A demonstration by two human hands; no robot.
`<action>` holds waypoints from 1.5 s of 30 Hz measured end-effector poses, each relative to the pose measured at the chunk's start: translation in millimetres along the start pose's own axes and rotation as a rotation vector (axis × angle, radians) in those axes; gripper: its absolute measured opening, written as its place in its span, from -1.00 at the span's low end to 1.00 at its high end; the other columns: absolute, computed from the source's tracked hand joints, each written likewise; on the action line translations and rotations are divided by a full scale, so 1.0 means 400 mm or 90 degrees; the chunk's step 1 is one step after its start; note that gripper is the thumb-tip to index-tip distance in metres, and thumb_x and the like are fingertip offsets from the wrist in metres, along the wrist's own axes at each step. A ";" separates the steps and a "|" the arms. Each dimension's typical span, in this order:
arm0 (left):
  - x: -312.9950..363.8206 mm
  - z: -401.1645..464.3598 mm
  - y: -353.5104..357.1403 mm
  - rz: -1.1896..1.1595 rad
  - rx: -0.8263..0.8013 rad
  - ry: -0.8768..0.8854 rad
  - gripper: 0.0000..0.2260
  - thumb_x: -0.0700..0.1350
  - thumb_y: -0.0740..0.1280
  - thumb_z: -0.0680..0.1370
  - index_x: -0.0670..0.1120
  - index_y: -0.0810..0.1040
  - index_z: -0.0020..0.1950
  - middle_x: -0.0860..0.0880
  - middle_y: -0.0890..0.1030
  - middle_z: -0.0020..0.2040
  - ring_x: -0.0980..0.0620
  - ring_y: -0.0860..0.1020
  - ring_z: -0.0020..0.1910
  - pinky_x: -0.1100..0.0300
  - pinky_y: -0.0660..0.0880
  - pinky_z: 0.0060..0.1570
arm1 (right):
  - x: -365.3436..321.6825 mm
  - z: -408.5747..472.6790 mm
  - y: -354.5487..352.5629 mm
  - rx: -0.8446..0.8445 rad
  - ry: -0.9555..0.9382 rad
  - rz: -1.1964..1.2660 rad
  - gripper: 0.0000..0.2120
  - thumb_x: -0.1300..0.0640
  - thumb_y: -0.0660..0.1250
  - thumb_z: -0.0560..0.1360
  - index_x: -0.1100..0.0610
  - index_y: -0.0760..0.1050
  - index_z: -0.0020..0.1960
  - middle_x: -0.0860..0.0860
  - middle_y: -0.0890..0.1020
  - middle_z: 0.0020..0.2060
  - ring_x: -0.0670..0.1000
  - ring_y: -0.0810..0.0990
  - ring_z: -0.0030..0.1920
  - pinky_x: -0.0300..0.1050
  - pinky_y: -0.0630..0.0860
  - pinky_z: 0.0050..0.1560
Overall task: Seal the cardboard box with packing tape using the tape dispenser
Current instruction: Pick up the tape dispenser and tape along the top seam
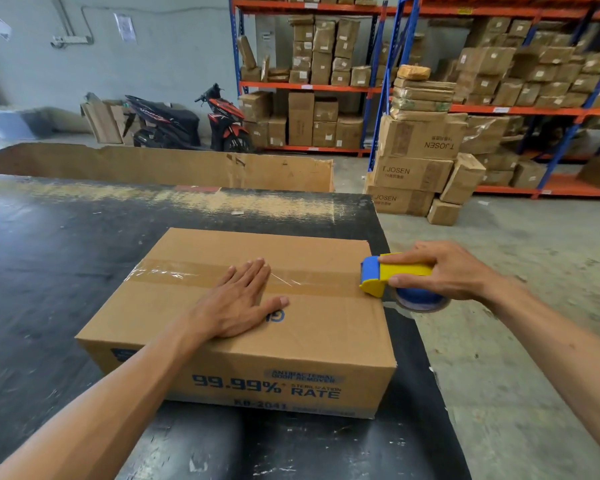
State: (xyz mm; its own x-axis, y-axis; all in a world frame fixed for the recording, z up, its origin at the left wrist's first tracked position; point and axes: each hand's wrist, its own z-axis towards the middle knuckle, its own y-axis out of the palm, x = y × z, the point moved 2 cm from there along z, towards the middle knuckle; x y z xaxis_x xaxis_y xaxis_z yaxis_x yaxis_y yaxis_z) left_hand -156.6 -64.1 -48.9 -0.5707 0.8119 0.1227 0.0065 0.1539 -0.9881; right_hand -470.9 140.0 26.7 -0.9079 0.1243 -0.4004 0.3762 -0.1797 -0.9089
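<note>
Cardboard box (257, 327) sits on the black table (49, 258), near its right edge. My left hand (238, 301) lies flat on the box top, fingers straight, over the packing tape (174, 273) along the centre seam. My right hand (444, 270) grips the yellow-blue tape dispenser (385, 277) at the box's right edge, tape roll hanging past it.

Head-worn view, forward and down, close.
</note>
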 end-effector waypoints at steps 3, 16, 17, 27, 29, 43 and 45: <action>0.037 0.005 -0.003 0.041 0.009 0.029 -0.26 0.38 -0.23 0.56 0.00 -0.22 0.62 -0.04 -0.25 0.61 -0.03 -0.22 0.59 -0.05 -0.23 0.55 | 0.007 -0.015 0.009 0.034 -0.001 -0.010 -0.57 -0.42 0.31 0.38 -0.47 0.47 0.24 -0.15 0.49 -0.21 -0.10 0.48 -0.18 -0.08 0.38 -0.16; 0.309 0.096 0.030 0.009 0.032 0.159 -0.36 0.28 -0.16 0.64 0.00 -0.21 0.62 0.03 -0.24 0.62 0.12 -0.27 0.57 0.01 -0.25 0.55 | 0.040 -0.031 0.006 0.011 0.019 0.060 -0.52 -0.44 0.32 0.35 -0.47 0.47 0.26 -0.14 0.52 -0.12 -0.10 0.49 -0.09 -0.14 0.41 -0.06; 0.296 0.087 0.029 0.009 0.027 0.163 -0.37 0.29 -0.16 0.64 0.02 -0.21 0.62 0.05 -0.24 0.62 0.13 -0.27 0.57 0.01 -0.24 0.55 | 0.036 -0.031 0.016 0.012 0.015 0.070 -0.52 -0.46 0.32 0.35 -0.47 0.46 0.26 -0.12 0.53 -0.10 -0.10 0.50 -0.07 -0.12 0.44 -0.04; 0.221 0.038 0.007 0.031 0.010 0.060 -0.41 0.17 -0.17 0.64 0.00 -0.22 0.63 -0.02 -0.21 0.63 0.01 -0.19 0.60 -0.24 -0.21 0.51 | -0.065 0.042 0.118 0.058 -0.018 0.127 -0.52 -0.40 0.36 0.37 -0.38 0.51 0.27 -0.09 0.46 -0.22 -0.12 0.47 -0.21 -0.26 0.34 -0.17; 0.219 0.039 0.015 0.021 0.015 0.061 -0.42 0.16 -0.17 0.64 0.03 -0.23 0.62 -0.02 -0.22 0.63 -0.01 -0.20 0.60 -0.25 -0.22 0.51 | -0.068 0.043 0.117 0.057 -0.018 0.113 -0.52 -0.41 0.36 0.37 -0.41 0.50 0.27 -0.09 0.46 -0.23 -0.11 0.47 -0.22 -0.24 0.34 -0.18; 0.213 0.032 0.006 0.008 0.018 0.065 -0.44 0.17 -0.15 0.65 0.05 -0.17 0.63 -0.03 -0.18 0.64 0.01 -0.18 0.61 -0.21 -0.23 0.52 | -0.024 -0.021 0.038 0.002 -0.009 -0.001 -0.50 -0.48 0.28 0.36 -0.46 0.45 0.28 -0.12 0.49 -0.19 -0.10 0.49 -0.14 -0.12 0.38 -0.13; 0.213 0.030 0.004 0.004 0.023 0.062 -0.44 0.16 -0.14 0.66 0.06 -0.16 0.63 -0.02 -0.17 0.64 0.01 -0.17 0.61 -0.20 -0.24 0.52 | -0.024 -0.020 0.031 -0.010 -0.017 -0.007 -0.47 -0.52 0.26 0.34 -0.48 0.43 0.29 -0.12 0.50 -0.18 -0.10 0.50 -0.13 -0.11 0.42 -0.13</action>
State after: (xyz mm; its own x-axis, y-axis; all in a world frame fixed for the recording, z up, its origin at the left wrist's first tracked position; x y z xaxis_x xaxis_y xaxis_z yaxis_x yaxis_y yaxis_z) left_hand -215.2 -1.3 -41.0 -0.4878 0.8642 0.1235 -0.0216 0.1294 -0.9914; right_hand -455.9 144.4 18.2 -0.9166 0.1003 -0.3870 0.3686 -0.1630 -0.9152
